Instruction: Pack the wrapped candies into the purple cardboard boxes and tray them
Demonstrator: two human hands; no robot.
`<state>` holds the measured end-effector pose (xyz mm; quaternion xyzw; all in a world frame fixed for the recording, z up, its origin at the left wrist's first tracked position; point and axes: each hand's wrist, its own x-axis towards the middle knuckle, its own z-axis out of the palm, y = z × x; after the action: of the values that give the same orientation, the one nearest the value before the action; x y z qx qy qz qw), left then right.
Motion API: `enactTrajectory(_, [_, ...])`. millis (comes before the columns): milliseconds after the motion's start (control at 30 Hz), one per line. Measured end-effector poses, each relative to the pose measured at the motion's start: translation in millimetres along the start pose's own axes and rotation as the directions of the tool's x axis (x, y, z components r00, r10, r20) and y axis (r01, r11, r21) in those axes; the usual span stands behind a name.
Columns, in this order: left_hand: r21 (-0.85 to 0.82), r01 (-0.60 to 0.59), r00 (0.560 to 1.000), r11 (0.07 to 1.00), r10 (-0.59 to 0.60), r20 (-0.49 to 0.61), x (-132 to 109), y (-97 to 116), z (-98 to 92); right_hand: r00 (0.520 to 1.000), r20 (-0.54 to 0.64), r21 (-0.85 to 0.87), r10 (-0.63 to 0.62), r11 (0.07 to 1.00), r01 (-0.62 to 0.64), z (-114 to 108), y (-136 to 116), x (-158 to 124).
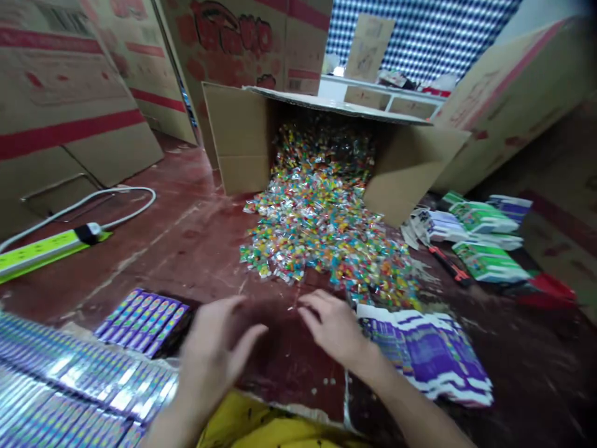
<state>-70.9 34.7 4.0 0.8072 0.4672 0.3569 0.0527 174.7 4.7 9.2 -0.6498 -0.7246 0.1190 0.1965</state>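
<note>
My left hand is slightly blurred above the dark red floor, thumb spread from the fingers, with nothing in it. To its left lies a row of purple candy packs with coloured dots. My right hand hovers near the front of a spilled heap of small clear candy packets, its fingers bent and thumb apart, holding nothing I can see. Beside my right wrist is a spread stack of flat purple-and-white printed wrappers. The heap pours from a cardboard box lying on its side.
Many shiny purple packs lie in rows at lower left. A yellow-green power strip with a white cable sits at left. Green-and-white bundles and an orange-black cutter are at right. Large cartons stand around.
</note>
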Motion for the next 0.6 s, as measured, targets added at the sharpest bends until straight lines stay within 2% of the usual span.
enactTrajectory(33, [-0.088,-0.072,0.991,0.994,0.081,0.106,-4.8,23.5,19.7,0.999,-0.022,-0.046,0.048,0.998,-0.049,-13.1,23.5,-8.2])
enactTrajectory(100, [-0.193,-0.122,0.931,0.973,0.18,0.318,-11.7,66.2,56.6,0.994,-0.037,-0.11,0.102,0.988,-0.105,-33.9,62.9,-22.4])
enactTrajectory(167, [-0.193,-0.105,0.88,0.976,0.182,0.44,-13.9,98.3,85.5,0.993,-0.024,-0.155,0.118,0.981,-0.12,-46.4,88.5,-34.1])
enactTrajectory(233, [-0.161,-0.086,0.838,0.983,0.159,0.522,-12.3,118.0,104.4,0.993,-0.007,-0.186,0.12,0.975,-0.119,-51.1,100.1,-43.8])
enactTrajectory(300, [-0.117,-0.072,0.815,0.99,0.126,0.565,-9.2,127.0,114.5,0.995,0.013,-0.201,0.1,0.975,-0.095,-49.9,102.8,-51.6])
enactTrajectory(400, [-0.065,-0.05,0.81,0.997,0.078,0.581,-6.2,128.6,119.5,0.998,0.026,-0.195,0.05,0.98,-0.044,-42.8,103.4,-58.8])
enactTrajectory(600, [-0.057,0.007,0.808,0.998,0.028,0.589,-8.6,127.6,120.7,0.994,-0.078,-0.2,0.078,0.975,-0.092,-37.5,109.4,-59.9])
